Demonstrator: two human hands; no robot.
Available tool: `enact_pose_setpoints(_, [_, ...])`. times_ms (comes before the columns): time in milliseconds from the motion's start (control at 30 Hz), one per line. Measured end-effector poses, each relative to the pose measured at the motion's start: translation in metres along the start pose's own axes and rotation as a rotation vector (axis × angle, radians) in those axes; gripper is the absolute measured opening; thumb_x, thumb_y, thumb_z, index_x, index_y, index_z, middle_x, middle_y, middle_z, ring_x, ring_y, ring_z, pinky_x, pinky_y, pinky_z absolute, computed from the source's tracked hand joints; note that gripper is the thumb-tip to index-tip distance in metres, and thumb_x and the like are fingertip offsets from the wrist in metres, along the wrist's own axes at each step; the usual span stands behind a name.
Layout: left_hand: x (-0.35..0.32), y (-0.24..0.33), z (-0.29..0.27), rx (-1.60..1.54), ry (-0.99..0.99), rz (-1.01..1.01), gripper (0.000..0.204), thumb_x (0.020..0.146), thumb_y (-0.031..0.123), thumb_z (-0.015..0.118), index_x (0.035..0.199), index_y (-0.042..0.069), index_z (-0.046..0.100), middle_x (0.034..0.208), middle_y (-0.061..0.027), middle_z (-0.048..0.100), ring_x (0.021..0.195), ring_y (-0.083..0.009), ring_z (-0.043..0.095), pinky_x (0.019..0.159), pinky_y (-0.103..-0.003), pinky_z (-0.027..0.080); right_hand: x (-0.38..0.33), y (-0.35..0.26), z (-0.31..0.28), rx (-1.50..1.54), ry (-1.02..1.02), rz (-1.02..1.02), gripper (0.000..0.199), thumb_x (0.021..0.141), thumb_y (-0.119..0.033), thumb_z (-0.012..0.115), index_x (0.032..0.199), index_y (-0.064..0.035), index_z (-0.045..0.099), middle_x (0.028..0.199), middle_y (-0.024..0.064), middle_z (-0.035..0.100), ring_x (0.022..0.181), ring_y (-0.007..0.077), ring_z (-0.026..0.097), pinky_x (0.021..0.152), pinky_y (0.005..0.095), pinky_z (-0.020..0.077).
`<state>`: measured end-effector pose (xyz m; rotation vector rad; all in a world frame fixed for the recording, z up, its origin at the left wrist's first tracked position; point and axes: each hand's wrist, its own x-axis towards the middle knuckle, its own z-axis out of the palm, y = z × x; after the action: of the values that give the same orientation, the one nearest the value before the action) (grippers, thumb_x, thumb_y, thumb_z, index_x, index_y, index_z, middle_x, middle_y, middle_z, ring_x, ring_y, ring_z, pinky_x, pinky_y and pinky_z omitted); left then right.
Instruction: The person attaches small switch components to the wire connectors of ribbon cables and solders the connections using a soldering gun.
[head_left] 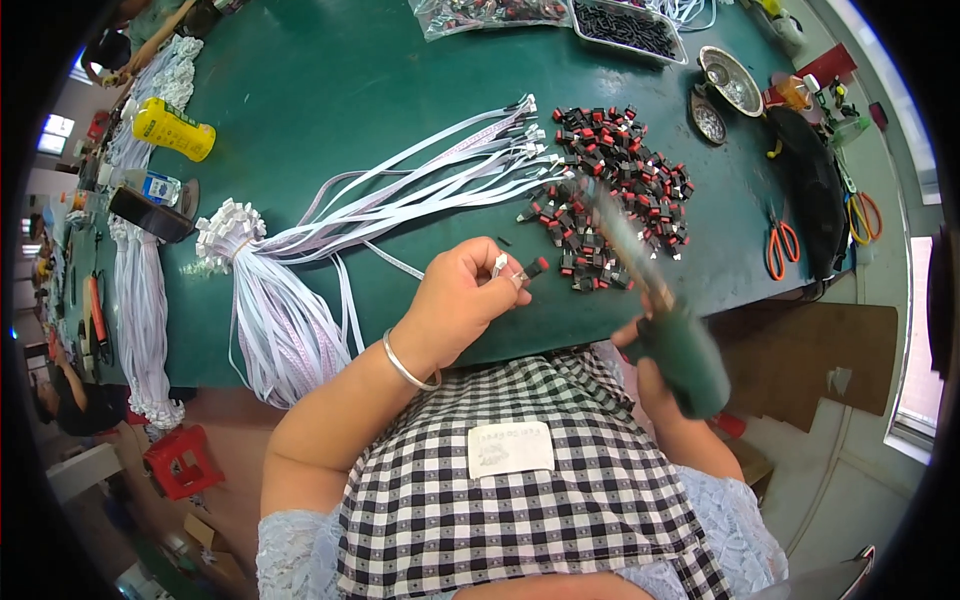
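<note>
**Inspection note: handling and markings**

Head view. The left hand is closed in a pinch on a small black-and-red plug and a white connector, above the near edge of the worktop. The plug appears light and stiff, probably hard plastic; smooth sides may slip, so the black body suits a thumb-and-finger hold. The right hand is wrapped round a green-handled tool, blurred; its bulky handle seems the sound place to grip. White cables look light and limp. Markings: a yellow bottle carries dark print; the apron has a white patch with faint handwriting.
</note>
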<state>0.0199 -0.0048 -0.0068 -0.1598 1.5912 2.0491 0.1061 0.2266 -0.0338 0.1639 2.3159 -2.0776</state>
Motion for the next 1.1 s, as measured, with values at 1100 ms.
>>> enact_pose_setpoints(1100, [0.006, -0.009, 0.000, 0.138, -0.004, 0.014, 0.006, 0.082, 0.007, 0.053, 0.080, 0.002, 0.051, 0.083, -0.0057, 0.054, 0.071, -0.0134, 0.057, 0.067, -0.025, 0.046, -0.045, 0.060, -0.018, 0.032, -0.195, -0.130, 0.034, 0.073, -0.003, 0.063, 0.104, 0.0010, 0.050, 0.087, 0.0133, 0.057, 0.077, 0.0248, 0.058, 0.067, 0.0331, 0.0471])
